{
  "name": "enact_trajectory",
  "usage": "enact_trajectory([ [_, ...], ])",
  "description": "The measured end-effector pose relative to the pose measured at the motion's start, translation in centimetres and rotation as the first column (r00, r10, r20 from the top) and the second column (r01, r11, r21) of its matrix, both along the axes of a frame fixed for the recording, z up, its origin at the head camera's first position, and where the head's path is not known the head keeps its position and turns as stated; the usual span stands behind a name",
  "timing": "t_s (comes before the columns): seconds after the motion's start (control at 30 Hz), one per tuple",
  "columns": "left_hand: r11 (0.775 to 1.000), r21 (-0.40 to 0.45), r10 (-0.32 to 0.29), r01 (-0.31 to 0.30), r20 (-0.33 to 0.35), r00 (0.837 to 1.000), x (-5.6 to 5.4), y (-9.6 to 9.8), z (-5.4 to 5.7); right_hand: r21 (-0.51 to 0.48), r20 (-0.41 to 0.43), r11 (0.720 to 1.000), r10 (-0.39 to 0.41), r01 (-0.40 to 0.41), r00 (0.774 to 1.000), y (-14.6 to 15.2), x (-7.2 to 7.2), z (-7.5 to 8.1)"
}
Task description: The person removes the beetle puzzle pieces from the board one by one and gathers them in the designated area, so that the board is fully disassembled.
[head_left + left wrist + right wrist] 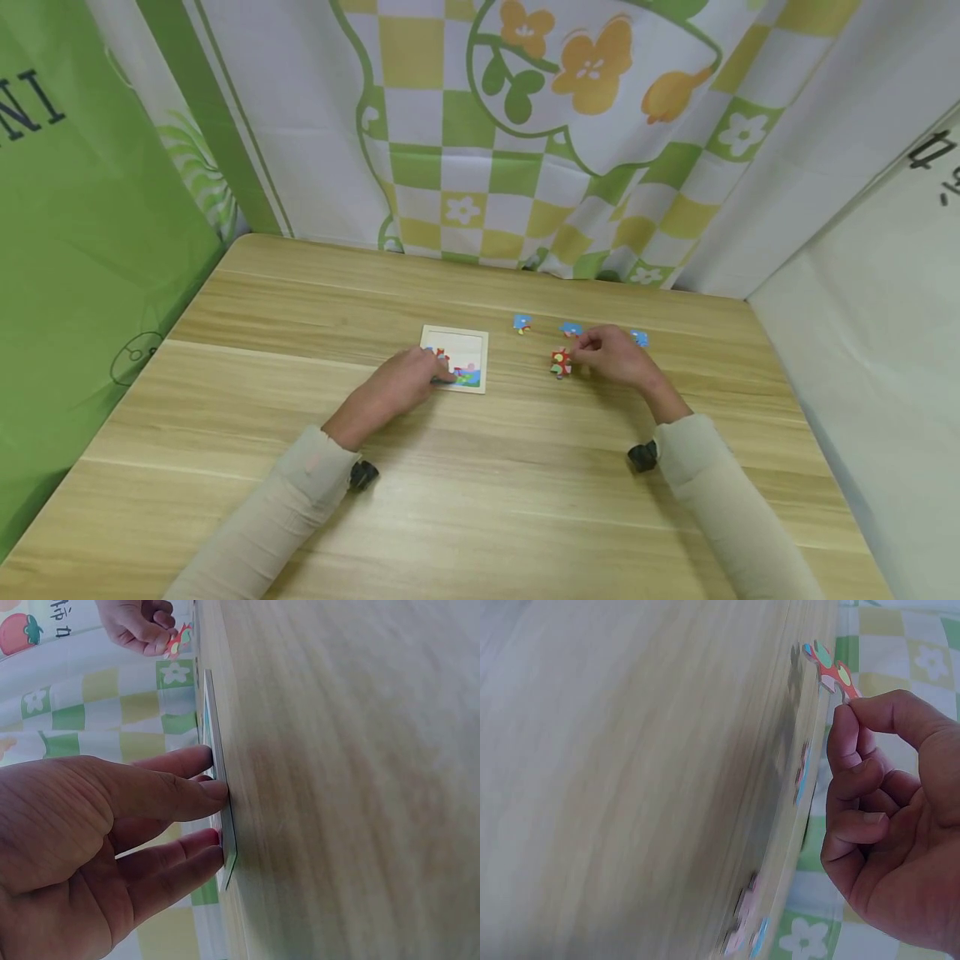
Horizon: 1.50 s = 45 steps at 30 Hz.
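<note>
A small square puzzle board [484, 354] with a pale wooden frame lies on the table, with colourful pieces along its lower part and a bare upper part. My left hand [401, 383] rests on the board's left and lower side, covering some of it. In the left wrist view its thumb [202, 791] and extended fingers touch the board's edge and face. To the right of the board, my right hand [617, 358] pinches a red jigsaw piece [560, 362] with yellow and green spots. The right wrist view has this piece [826, 669] raised above the tabletop between thumb and index finger.
Three loose blue-patterned pieces lie behind and beside the right hand: one [522, 323] nearest the board, another [571, 329] by the fingers, a third [639, 337] further right. A patterned curtain [465, 175] hangs along the back edge of the wooden table [480, 500].
</note>
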State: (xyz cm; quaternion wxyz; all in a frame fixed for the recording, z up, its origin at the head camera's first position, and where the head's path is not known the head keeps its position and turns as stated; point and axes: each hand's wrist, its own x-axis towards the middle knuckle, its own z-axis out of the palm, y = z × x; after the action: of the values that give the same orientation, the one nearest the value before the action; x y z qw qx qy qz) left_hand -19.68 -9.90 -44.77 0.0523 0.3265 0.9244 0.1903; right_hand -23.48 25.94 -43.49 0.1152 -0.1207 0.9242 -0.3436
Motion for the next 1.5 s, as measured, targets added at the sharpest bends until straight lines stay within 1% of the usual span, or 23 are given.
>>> enact_trajectory([
  [0.07, 1.0, 0.0, 0.0, 0.0, -0.006, 1.0, 0.0, 0.0, 0.0, -0.001, 0.011, 1.0, -0.003, 0.003, 1.0, 0.5, 0.0, 0.0],
  [0.37, 1.0, 0.015, -0.018, 0.018, -0.007, 1.0, 0.0, -0.1, -0.2, 0.025, 0.004, 1.0, -0.006, 0.006, 1.0, 1.6, -0.1, -0.2],
  [0.57, 0.999, 0.05, -0.02, 0.022, -0.021, 1.0, 0.1, -0.2, -0.3, 0.026, 0.033, 1.0, -0.013, 0.012, 0.999, 2.1, -0.5, -0.6],
  [0.7, 0.998, 0.056, -0.017, 0.018, -0.024, 1.0, 0.0, -0.2, -0.5, 0.023, 0.041, 1.0, -0.014, 0.013, 0.999, 2.1, -0.6, -0.6],
  [0.83, 0.999, 0.051, -0.003, 0.003, -0.012, 1.0, 0.1, -0.2, -0.5, 0.032, 0.03, 0.999, -0.012, 0.011, 0.999, 1.9, -0.7, -0.5],
  [1.03, 0.999, 0.025, 0.022, -0.022, -0.006, 1.0, 0.4, 0.0, -0.2, 0.043, 0.028, 0.998, -0.036, 0.035, 0.999, 1.7, -0.9, -0.8],
  [1.23, 0.999, 0.013, 0.043, -0.043, -0.005, 0.999, 0.5, 0.1, -0.2, 0.057, -0.011, 0.998, -0.014, 0.015, 1.0, 1.7, -0.9, -1.1],
  [1.33, 0.999, 0.015, 0.048, -0.048, -0.01, 0.999, 0.6, 0.1, -0.3, 0.056, -0.023, 0.998, -0.016, 0.017, 1.0, 1.8, -0.9, -1.2],
  [1.5, 0.999, 0.015, 0.041, -0.04, -0.037, 0.998, 0.6, 0.2, -0.3, 0.059, -0.021, 0.998, -0.021, 0.022, 1.0, 1.8, -0.9, -1.2],
])
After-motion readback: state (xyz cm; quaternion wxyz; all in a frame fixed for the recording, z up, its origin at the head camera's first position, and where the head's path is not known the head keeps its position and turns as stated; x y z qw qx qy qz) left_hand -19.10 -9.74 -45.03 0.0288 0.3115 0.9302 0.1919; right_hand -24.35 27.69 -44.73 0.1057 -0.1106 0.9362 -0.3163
